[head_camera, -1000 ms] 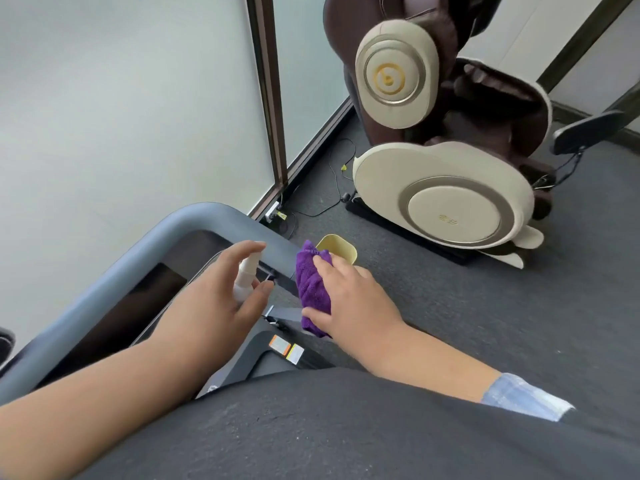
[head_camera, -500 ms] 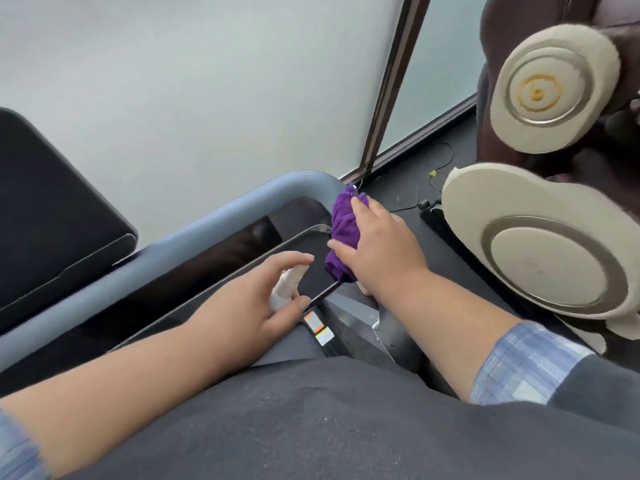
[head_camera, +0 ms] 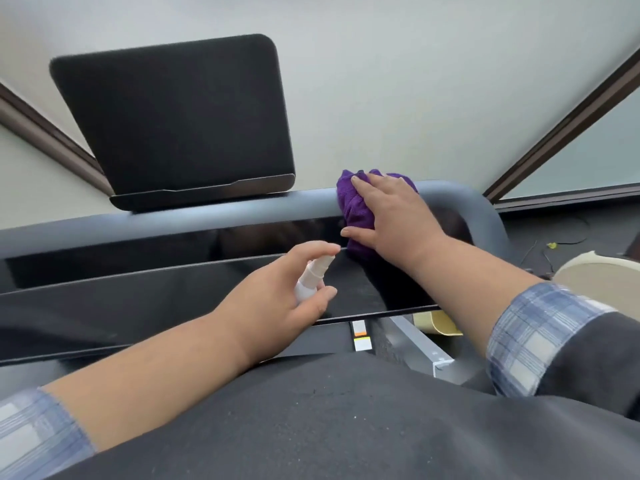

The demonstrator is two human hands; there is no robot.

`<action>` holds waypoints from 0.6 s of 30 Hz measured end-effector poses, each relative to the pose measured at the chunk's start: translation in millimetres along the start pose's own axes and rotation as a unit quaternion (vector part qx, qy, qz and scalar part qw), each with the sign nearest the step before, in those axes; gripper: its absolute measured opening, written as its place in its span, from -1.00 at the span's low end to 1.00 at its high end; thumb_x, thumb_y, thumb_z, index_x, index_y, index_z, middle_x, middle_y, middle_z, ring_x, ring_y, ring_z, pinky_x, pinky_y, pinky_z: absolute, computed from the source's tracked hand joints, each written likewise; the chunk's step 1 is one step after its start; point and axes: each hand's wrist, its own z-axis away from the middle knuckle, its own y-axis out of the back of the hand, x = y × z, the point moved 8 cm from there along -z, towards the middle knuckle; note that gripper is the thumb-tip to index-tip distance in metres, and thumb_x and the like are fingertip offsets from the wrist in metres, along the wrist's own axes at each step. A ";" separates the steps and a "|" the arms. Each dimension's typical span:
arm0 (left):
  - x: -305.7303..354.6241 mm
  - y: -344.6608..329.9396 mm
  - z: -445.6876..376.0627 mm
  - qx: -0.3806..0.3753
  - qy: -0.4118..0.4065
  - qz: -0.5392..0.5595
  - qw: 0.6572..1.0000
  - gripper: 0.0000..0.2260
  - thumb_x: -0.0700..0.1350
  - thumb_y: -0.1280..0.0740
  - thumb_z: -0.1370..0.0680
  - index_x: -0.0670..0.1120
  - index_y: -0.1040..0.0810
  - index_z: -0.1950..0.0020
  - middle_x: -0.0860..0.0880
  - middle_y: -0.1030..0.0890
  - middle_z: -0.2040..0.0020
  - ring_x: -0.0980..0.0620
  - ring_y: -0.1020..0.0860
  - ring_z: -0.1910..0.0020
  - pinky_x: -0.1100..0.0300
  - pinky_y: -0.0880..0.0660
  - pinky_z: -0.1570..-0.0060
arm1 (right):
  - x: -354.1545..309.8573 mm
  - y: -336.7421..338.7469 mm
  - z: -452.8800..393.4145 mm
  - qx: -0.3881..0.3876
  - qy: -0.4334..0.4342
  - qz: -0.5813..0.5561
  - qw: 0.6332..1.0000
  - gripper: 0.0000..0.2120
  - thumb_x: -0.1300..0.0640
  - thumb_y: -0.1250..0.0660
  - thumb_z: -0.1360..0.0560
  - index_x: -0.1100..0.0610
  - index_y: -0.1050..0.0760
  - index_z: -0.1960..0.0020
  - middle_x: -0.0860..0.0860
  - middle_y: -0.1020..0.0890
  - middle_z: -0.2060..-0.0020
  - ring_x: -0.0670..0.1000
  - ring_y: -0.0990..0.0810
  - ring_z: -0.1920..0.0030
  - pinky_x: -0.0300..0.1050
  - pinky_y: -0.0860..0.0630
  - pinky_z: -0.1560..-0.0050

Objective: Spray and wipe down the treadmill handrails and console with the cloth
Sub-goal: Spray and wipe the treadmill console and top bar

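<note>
My right hand [head_camera: 394,216] presses a bunched purple cloth [head_camera: 356,213] onto the grey front handrail [head_camera: 214,213] of the treadmill, near its right corner. The cloth also drapes onto the glossy black console panel [head_camera: 145,299] below the rail. My left hand [head_camera: 277,303] holds a small white spray bottle [head_camera: 311,278] over the console, forefinger on its top and nozzle pointing toward the cloth. A black tablet holder [head_camera: 180,123] stands upright behind the rail.
A frosted glass wall with dark brown frames [head_camera: 561,129] rises behind the treadmill. On the right, cables [head_camera: 550,245] lie on dark carpet beside a beige massage chair part [head_camera: 599,278]. A grey metal bracket [head_camera: 422,344] and a yellow piece [head_camera: 440,322] sit under the console.
My view has swung left from the massage chair to the console. My right hand carried the cloth from the right side rail, over the corner, onto the front rail. The left hand kept the bottle.
</note>
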 end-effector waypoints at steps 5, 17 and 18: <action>-8.2 -9.6 12.0 0.000 0.020 0.002 1.000 -0.57 0.04 -0.33 -0.54 0.48 -0.23 -0.22 0.30 -0.55 0.06 0.22 -0.54 0.09 0.47 -0.37 0.07 | -29.9 -10.2 -9.9 0.014 0.043 0.011 0.999 -0.21 -0.27 -0.36 -0.49 0.09 -0.23 -0.57 0.08 -0.32 -0.53 0.10 -0.22 -0.54 -0.02 -0.06 -0.55; 14.2 -12.2 9.2 -0.027 -0.013 -0.007 1.000 -0.59 0.08 -0.30 -0.56 0.44 -0.21 -0.28 0.28 -0.54 0.10 0.21 -0.52 0.15 0.28 -0.43 0.07 | 101.7 28.1 59.8 0.042 -0.195 -0.013 0.980 -0.25 -0.22 -0.34 -0.53 0.09 -0.21 -0.58 0.09 -0.31 -0.54 0.10 -0.20 -0.55 -0.05 -0.08 -0.54; 16.9 -13.0 7.3 -0.033 -0.021 -0.010 0.999 -0.58 0.09 -0.30 -0.56 0.46 -0.20 -0.27 0.27 -0.55 0.09 0.21 -0.53 0.15 0.25 -0.45 0.05 | 102.3 27.4 66.9 0.047 -0.210 -0.011 0.977 -0.25 -0.23 -0.34 -0.53 0.10 -0.21 -0.58 0.10 -0.31 -0.53 0.11 -0.21 -0.54 -0.04 -0.09 -0.54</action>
